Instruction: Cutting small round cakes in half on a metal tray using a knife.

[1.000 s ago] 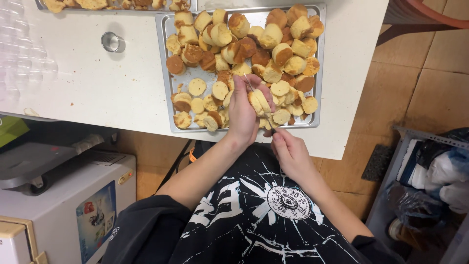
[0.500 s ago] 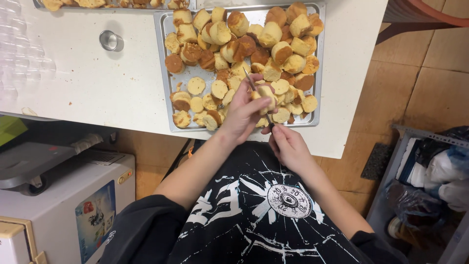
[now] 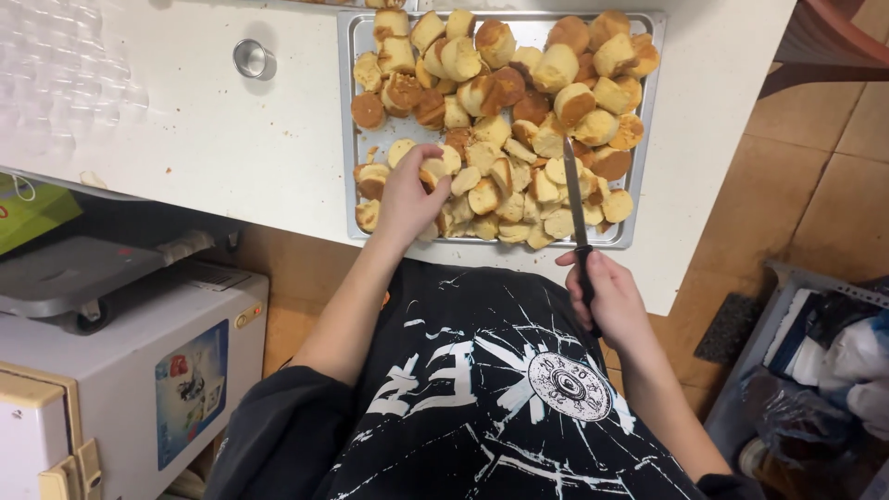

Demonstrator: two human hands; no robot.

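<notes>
On the white tabletop (image 3: 185,139) in front of the person sat a metal baking tray (image 3: 350,111) heaped with small round cakes. The left hand (image 3: 405,196) reached over the tray's near left corner, its grip closed around one small cake (image 3: 431,172) held just above the pile. The right hand (image 3: 609,298) hovered at the near edge of the tabletop, its grip wrapped tight about the dark handle of a knife (image 3: 574,190) whose blade pointed away over the near right part of the tray. By the look of it, the near half of the tray held pale cut slices (image 3: 519,199), while the far half was piled with whole browned cakes (image 3: 556,65), so perhaps half the cutting was done and the far heap was left. A small metal ring cutter (image 3: 252,58) lay on the tabletop, well to the left of the tray.
</notes>
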